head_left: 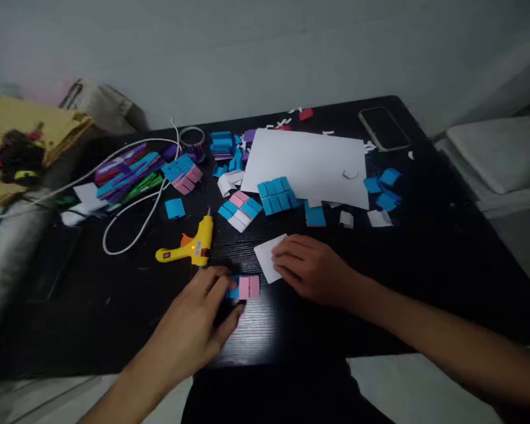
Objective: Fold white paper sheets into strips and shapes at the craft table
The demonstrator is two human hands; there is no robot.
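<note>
Left grip [198, 315], half-curled, touches pink-and-blue paper block [249, 287]; right grip [315, 268] bunches at white card [266, 259]; holds unclear. Uneven pressure could skew either.

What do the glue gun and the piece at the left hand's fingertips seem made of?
Glue gun: probably smooth plastic, given its moulded-looking body. Pink-and-blue piece: likely matte paper or foam, given its flat colour without shine.
</note>
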